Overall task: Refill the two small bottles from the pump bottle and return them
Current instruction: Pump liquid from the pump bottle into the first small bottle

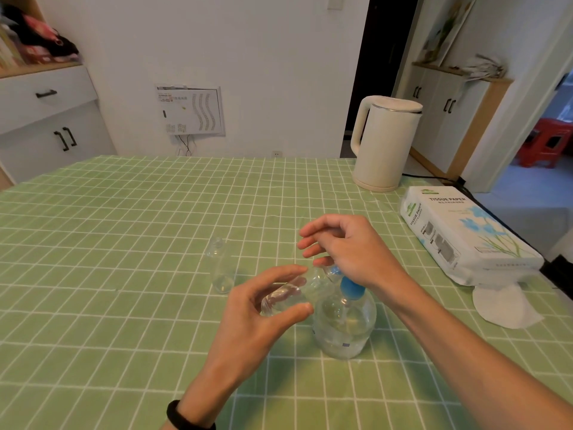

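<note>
A clear pump bottle (344, 324) with a blue pump head stands on the green checked tablecloth (124, 228). My left hand (263, 311) grips a small clear bottle (285, 297), tilted on its side with its mouth up at the pump's nozzle. My right hand (344, 249) rests over the blue pump head, palm down, fingers loosely spread. A second small clear bottle (220, 268) stands upright and uncapped on the cloth, to the left of both hands.
A white electric kettle (384, 144) stands at the back right, its cord running off the table's right edge. A pack of tissue paper (462, 234) and a loose white tissue (502, 305) lie at the right. White cabinets stand beyond the table.
</note>
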Demonstrator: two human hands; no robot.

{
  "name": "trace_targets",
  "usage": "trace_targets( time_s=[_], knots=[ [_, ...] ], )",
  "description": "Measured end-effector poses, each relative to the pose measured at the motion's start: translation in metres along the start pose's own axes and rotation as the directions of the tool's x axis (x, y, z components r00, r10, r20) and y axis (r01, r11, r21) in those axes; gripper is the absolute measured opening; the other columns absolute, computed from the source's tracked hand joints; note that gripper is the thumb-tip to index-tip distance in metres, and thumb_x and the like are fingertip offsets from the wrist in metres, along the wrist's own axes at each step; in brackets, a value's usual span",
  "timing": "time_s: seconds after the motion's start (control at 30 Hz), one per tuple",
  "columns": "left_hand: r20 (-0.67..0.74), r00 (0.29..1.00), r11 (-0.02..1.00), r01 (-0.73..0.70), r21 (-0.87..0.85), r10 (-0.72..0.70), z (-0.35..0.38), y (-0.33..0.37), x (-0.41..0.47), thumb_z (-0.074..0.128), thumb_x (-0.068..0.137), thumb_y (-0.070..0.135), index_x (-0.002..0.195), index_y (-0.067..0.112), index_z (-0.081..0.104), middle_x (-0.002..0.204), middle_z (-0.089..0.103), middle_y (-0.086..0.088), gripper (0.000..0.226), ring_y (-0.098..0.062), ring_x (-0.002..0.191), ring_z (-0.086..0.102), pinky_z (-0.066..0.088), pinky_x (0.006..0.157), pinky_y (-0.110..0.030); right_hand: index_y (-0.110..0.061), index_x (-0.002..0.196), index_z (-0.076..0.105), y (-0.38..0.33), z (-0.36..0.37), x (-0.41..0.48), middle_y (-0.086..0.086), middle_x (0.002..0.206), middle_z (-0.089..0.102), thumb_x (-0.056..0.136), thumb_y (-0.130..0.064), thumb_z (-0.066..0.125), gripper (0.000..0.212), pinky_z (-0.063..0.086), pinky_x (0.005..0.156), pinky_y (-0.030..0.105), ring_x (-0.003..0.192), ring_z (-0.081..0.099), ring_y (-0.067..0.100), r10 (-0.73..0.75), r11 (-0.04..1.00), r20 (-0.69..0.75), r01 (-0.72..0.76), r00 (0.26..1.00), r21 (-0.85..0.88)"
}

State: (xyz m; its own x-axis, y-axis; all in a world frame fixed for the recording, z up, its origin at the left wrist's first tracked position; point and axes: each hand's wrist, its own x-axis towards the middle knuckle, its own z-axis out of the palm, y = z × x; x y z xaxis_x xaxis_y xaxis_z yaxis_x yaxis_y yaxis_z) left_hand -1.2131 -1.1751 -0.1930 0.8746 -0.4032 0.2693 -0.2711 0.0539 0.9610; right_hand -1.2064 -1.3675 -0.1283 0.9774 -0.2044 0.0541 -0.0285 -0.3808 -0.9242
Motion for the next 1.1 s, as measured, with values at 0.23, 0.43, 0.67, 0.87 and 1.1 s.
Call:
trace_targets(
  time_s=[0.23, 0.43, 0.67, 0.87, 1.1],
  knots=[
    [0.0, 1.0, 1.0, 0.003, 0.007, -0.003, 0.001, -0.005, -0.002, 0.092, 0.077, 0.005, 0.116, 0.035, 0.079, 0.114, 0.082, 0.009, 0.051, -0.012, 0.109, 0.077, 0.059, 0.093, -0.02, -0.012, 0.099, 0.076, 0.006, 0.003, -0.001, 0.003, 0.088, 0.081, 0.1, 0.005, 0.047, 0.034, 0.057, 0.063, 0.018, 0.078, 0.078, 0.011, 0.028, 1.0, 0.002, -0.028, 1.0, -0.011],
    [-0.013, 1.0, 1.0, 0.005, 0.009, -0.005, 0.001, -0.002, -0.002, 0.091, 0.077, 0.005, 0.116, 0.036, 0.079, 0.113, 0.082, 0.01, 0.051, -0.011, 0.108, 0.078, 0.059, 0.093, -0.02, -0.013, 0.097, 0.076, 0.005, 0.003, -0.003, 0.003, 0.089, 0.081, 0.1, 0.004, 0.048, 0.033, 0.057, 0.063, 0.018, 0.078, 0.078, 0.01, 0.028, 0.999, -0.002, -0.029, 1.0, -0.017],
    [-0.013, 1.0, 1.0, -0.003, 0.001, 0.003, 0.0, 0.002, 0.0, 0.091, 0.078, 0.004, 0.118, 0.031, 0.079, 0.112, 0.082, 0.008, 0.05, -0.014, 0.105, 0.078, 0.059, 0.092, -0.021, -0.013, 0.101, 0.076, -0.005, -0.002, 0.0, 0.002, 0.093, 0.081, 0.103, 0.001, 0.051, 0.029, 0.063, 0.07, 0.024, 0.081, 0.078, 0.014, -0.044, 0.999, -0.011, 0.044, 0.999, -0.012],
    [-0.015, 1.0, 1.0, -0.008, -0.011, 0.007, 0.002, -0.002, -0.001, 0.092, 0.077, 0.007, 0.116, 0.034, 0.08, 0.112, 0.082, 0.008, 0.049, -0.012, 0.107, 0.078, 0.059, 0.092, -0.019, -0.008, 0.1, 0.075, 0.001, 0.001, 0.001, 0.006, 0.09, 0.08, 0.102, 0.006, 0.046, 0.032, 0.062, 0.067, 0.025, 0.079, 0.078, 0.014, -0.011, 0.999, -0.004, 0.011, 1.0, 0.036],
    [-0.007, 1.0, 1.0, 0.013, -0.027, -0.014, 0.002, -0.008, -0.002, 0.091, 0.077, 0.001, 0.116, 0.032, 0.08, 0.114, 0.082, 0.006, 0.051, -0.013, 0.109, 0.078, 0.058, 0.094, -0.02, -0.006, 0.1, 0.074, 0.005, 0.003, -0.002, 0.007, 0.089, 0.079, 0.101, 0.009, 0.043, 0.035, 0.063, 0.066, 0.024, 0.074, 0.077, 0.012, 0.026, 0.997, 0.014, -0.027, 1.0, 0.071]
  ],
)
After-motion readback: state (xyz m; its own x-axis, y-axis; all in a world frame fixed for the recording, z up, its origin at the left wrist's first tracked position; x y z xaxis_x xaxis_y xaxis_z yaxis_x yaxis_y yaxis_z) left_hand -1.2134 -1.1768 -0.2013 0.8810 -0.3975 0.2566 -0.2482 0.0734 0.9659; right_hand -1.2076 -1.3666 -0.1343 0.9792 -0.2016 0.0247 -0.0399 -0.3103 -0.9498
